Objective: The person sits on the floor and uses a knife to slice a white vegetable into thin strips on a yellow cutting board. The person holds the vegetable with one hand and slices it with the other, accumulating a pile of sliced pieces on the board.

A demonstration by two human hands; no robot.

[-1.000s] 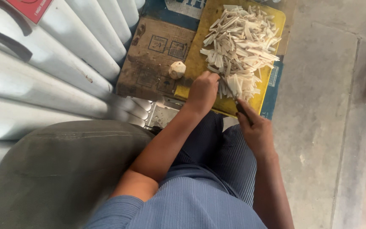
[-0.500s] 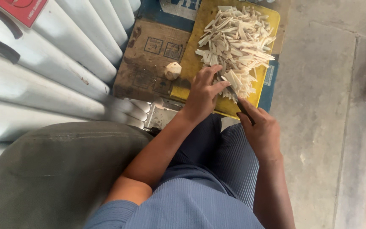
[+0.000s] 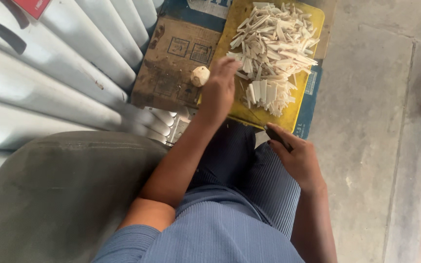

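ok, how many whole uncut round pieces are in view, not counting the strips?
1. The pale round piece lies on the brown cardboard, just left of the left hand and off the yellow cutting board. Others may be hidden under the strips.

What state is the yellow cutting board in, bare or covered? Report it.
Mostly covered. The yellow cutting board carries a spread heap of pale cut strips; only its near edge and left margin show bare.

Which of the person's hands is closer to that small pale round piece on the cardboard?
The left hand, just beside the round piece and reaching toward it. The right hand sits farther back, below the yellow cutting board, holding a dark handle.
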